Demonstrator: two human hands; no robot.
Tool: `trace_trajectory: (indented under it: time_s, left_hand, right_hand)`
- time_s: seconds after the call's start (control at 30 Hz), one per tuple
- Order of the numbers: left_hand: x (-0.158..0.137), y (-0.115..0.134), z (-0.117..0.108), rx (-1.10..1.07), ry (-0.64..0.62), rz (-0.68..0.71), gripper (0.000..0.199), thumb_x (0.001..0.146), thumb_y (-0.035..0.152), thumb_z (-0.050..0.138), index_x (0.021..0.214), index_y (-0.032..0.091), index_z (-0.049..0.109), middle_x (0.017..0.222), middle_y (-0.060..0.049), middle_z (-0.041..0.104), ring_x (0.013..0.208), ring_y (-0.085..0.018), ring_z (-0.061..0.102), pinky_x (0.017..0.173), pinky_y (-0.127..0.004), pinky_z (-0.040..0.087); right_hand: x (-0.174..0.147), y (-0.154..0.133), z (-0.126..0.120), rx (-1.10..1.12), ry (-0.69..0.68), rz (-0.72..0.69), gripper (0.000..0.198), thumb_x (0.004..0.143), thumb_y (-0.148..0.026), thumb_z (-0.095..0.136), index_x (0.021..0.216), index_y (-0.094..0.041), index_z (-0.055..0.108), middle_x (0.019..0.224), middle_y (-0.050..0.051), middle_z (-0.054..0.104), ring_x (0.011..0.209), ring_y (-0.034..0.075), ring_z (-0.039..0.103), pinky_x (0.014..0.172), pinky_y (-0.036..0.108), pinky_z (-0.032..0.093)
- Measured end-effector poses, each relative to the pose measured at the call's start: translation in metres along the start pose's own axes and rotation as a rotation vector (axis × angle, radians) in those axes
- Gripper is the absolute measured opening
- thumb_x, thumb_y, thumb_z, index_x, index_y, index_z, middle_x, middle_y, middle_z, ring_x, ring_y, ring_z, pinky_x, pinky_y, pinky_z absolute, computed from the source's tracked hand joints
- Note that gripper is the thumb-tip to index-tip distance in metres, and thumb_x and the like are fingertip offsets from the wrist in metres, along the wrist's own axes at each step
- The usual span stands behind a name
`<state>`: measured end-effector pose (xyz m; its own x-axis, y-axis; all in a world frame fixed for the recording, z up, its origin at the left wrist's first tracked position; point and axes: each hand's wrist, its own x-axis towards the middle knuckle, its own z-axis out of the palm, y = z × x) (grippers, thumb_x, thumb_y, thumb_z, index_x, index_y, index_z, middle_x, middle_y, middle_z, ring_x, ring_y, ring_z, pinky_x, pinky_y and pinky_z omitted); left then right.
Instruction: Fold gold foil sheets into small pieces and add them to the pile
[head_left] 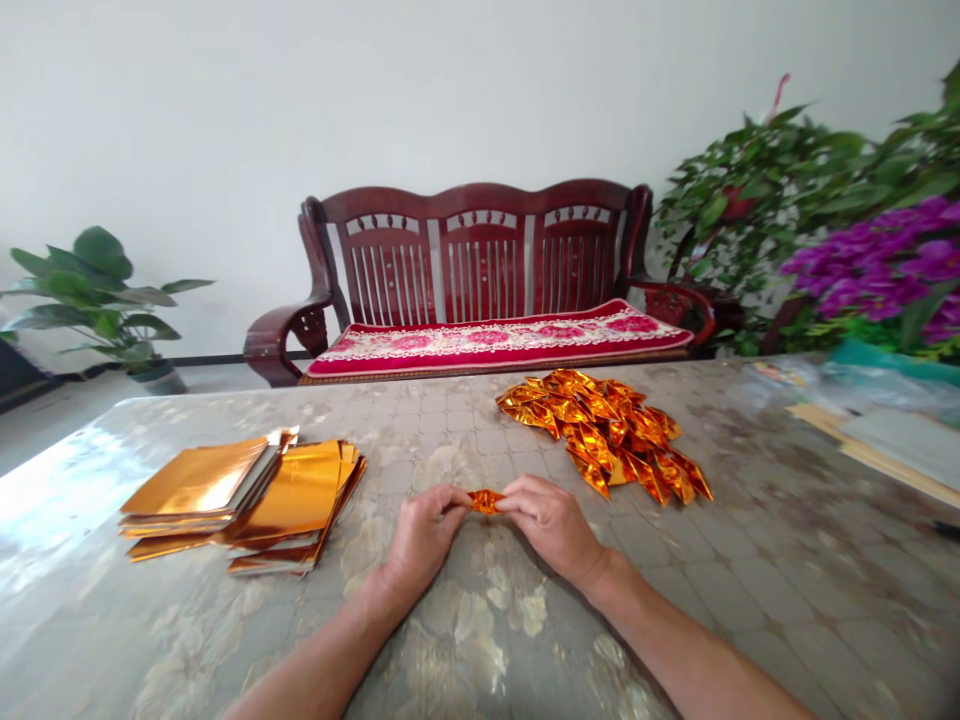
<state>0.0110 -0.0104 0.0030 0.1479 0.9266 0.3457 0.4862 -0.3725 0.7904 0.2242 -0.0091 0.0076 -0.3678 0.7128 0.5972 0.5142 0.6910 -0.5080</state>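
Between my two hands is a small folded gold foil paper point(486, 501), shiny orange and pinched at both ends. My left hand point(429, 530) grips its left end between thumb and fingers. The right end is held by my right hand point(553, 525) in a similar pinch; the fingertips hide both tips of the paper. To the left lie stacks of flat gold foil sheets point(296, 490), some with grey edges. Beyond my right hand is a pile of folded gold foil pieces point(600, 425) with pointed ends.
A patterned cover lies over the table point(420, 640). At its right are papers point(900, 450), clear plastic point(847, 385) and a dark object point(946, 529). Behind stand a wooden bench point(480, 250) with a red cushion point(495, 345), a potted plant point(97, 300) and purple flowers point(885, 265).
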Motion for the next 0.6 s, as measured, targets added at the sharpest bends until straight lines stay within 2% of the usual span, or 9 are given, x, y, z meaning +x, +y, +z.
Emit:
trace_trajectory:
  time_s: [0.23, 0.37, 0.6]
  left_hand:
    - [0.0044, -0.0039, -0.0017, 0.052, -0.063, -0.016, 0.017, 0.082, 0.012, 0.060, 0.077, 0.022, 0.073, 0.074, 0.003, 0.075, 0.069, -0.014, 0.068, 0.067, -0.022, 0.049]
    - [0.0060, -0.0063, -0.0032, 0.086, -0.068, 0.029, 0.018, 0.083, 0.013, 0.059, 0.081, 0.023, 0.074, 0.079, 0.002, 0.075, 0.075, -0.015, 0.069, 0.073, -0.024, 0.050]
    - [0.0055, -0.0080, -0.0062, 0.213, -0.085, 0.050, 0.019, 0.085, 0.016, 0.058, 0.085, 0.026, 0.074, 0.083, 0.002, 0.075, 0.078, -0.016, 0.069, 0.073, -0.024, 0.050]
  right_hand:
    - [0.0019, 0.0018, 0.0004, -0.071, -0.013, 0.027, 0.019, 0.093, -0.018, 0.059, 0.087, -0.024, 0.076, 0.084, 0.003, 0.072, 0.078, 0.016, 0.068, 0.071, 0.025, 0.051]
    - [0.0027, -0.0021, 0.0007, -0.063, 0.001, 0.031, 0.016, 0.094, -0.025, 0.061, 0.092, -0.025, 0.077, 0.090, 0.004, 0.073, 0.083, 0.016, 0.068, 0.076, 0.026, 0.053]
    - [0.0029, -0.0014, 0.0015, 0.000, -0.030, 0.027, 0.019, 0.096, -0.027, 0.058, 0.094, -0.024, 0.077, 0.090, 0.004, 0.072, 0.081, 0.016, 0.068, 0.073, 0.025, 0.054]
